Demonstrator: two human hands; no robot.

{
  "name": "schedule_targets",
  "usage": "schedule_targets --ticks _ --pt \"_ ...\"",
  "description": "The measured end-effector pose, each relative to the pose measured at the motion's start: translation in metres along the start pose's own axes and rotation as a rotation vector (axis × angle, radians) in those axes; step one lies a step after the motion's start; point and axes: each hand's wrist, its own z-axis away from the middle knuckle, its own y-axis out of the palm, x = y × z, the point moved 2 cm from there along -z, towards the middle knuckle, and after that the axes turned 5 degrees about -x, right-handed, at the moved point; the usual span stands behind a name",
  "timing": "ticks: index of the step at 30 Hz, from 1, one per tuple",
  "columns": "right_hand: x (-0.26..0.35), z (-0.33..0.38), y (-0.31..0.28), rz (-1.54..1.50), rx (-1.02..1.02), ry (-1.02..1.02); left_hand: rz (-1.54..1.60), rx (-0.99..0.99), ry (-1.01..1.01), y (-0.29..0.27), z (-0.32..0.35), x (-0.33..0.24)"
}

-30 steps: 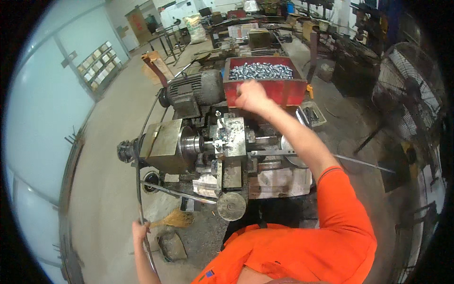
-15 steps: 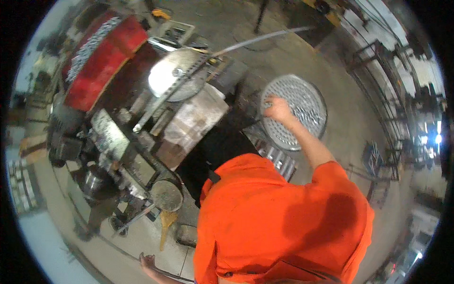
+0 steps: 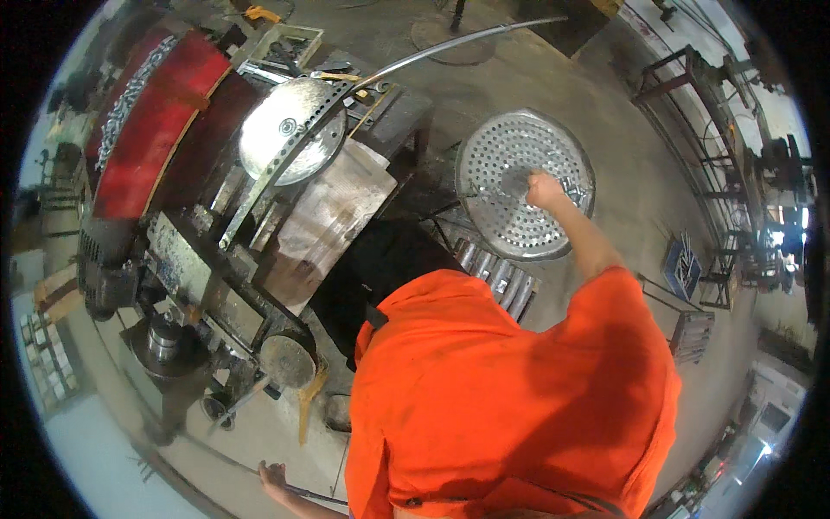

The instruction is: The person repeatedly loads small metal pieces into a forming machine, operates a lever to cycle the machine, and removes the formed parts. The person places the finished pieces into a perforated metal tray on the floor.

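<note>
Our right hand (image 3: 545, 188) is clenched over the round perforated tray (image 3: 501, 156) on the floor; what it grips, we can't tell. Our left hand (image 3: 273, 477) is wrapped around a thin rod (image 3: 316, 496), low beside the machine (image 3: 259, 216).

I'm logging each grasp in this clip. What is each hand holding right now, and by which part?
The right hand is closed over the perforated metal tray; small metal pieces show beside its grip. The left hand grips a thin dark rod near its end.
</note>
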Motion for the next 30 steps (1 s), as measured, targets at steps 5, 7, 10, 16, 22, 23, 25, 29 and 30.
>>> schedule_targets --ticks 5,7,10,16,22,23,25,29,30 --pt "-0.009 -0.018 0.024 -0.057 -0.065 -0.243 -0.116 0.005 0.141 0.012 0.031 -0.011" --pt "-0.011 -0.024 0.027 0.141 0.078 -0.261 -0.035 0.054 0.206 0.021 0.044 -0.016" --pt "-0.014 -0.036 0.046 0.186 0.277 -0.153 -0.023 -0.035 0.292 0.030 0.060 -0.030" --pt "0.010 -0.051 0.009 0.110 0.036 -0.164 -0.754 -0.272 0.424 0.020 0.065 -0.023" --pt "0.144 -0.035 -0.076 -0.365 -0.211 -0.561 -0.553 -0.230 0.856 0.108 0.180 -0.133" --pt "0.192 -0.020 -0.099 -0.531 -0.197 -0.642 -0.133 0.030 0.853 0.141 0.179 -0.137" --pt "0.284 0.034 -0.156 -0.665 -0.108 -0.854 -0.124 0.267 0.789 0.207 0.221 -0.169" --pt "0.409 0.120 -0.226 -0.882 -0.268 -1.713 -0.120 0.844 0.732 0.294 0.234 -0.157" --pt "0.423 0.135 -0.237 -0.897 -0.226 -1.710 -0.022 0.971 0.637 0.301 0.241 -0.155"
